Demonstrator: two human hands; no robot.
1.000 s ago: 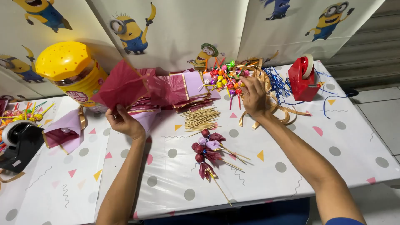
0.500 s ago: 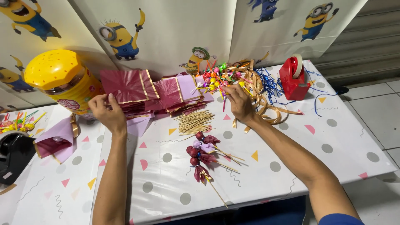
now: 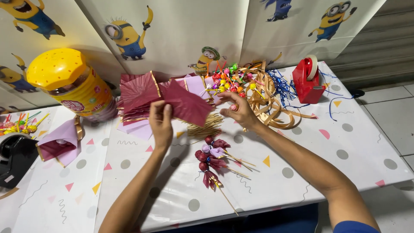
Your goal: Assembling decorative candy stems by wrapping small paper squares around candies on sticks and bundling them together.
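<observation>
My left hand (image 3: pixel 161 124) pinches a dark red square wrapping sheet (image 3: pixel 186 104) and holds it up over the stack of red and pink sheets (image 3: pixel 137 97). My right hand (image 3: pixel 238 111) holds a small wrapped lollipop (image 3: pixel 233 107) between its fingers, just right of the sheet. Behind it lies a pile of colourful lollipops (image 3: pixel 228 79). Thin wooden sticks (image 3: pixel 208 127) lie below the sheet. Several finished red and purple wrapped lollipops on sticks (image 3: pixel 212 158) rest on the dotted tablecloth (image 3: pixel 302 155).
A yellow-lidded jar (image 3: pixel 69 85) stands at the left. A red tape dispenser (image 3: pixel 307 80) is at the right, with gold ribbon (image 3: pixel 271 103) and blue curls (image 3: pixel 282 86) nearby. A black tape dispenser (image 3: pixel 15 157) and folded purple paper (image 3: pixel 58 142) sit far left.
My left hand has lifted one red sheet from the stack and brought it toward the middle. My right hand has left the lollipop pile with one lollipop in it.
</observation>
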